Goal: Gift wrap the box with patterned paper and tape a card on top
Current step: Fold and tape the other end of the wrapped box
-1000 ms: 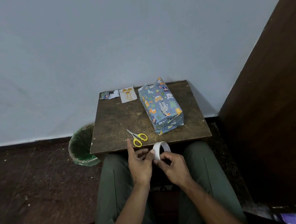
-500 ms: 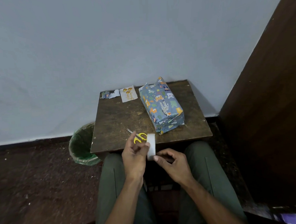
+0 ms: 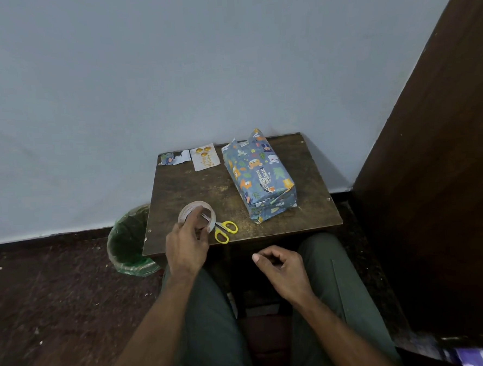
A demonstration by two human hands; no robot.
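The box point(image 3: 258, 179), wrapped in blue animal-print paper, lies on the right half of the small brown table point(image 3: 313, 178), its far end flap sticking up. A white card point(image 3: 205, 157) with gold print lies at the table's back edge. My left hand point(image 3: 186, 247) grips the roll of clear tape point(image 3: 192, 210) over the table's front left part, fingers through the ring. Yellow-handled scissors point(image 3: 223, 230) lie just right of the roll. My right hand point(image 3: 282, 268) hovers over my lap below the table edge, fingers loosely curled, holding nothing that I can see.
A scrap of wrapping paper point(image 3: 173, 158) lies at the back left corner of the table. A green-lined waste bin point(image 3: 129, 243) stands on the floor left of the table. A dark wooden panel point(image 3: 437, 170) rises on the right; the wall is close behind.
My left hand carried the tape roll from my lap up and left over the table. My right hand let go of the roll and stayed low.
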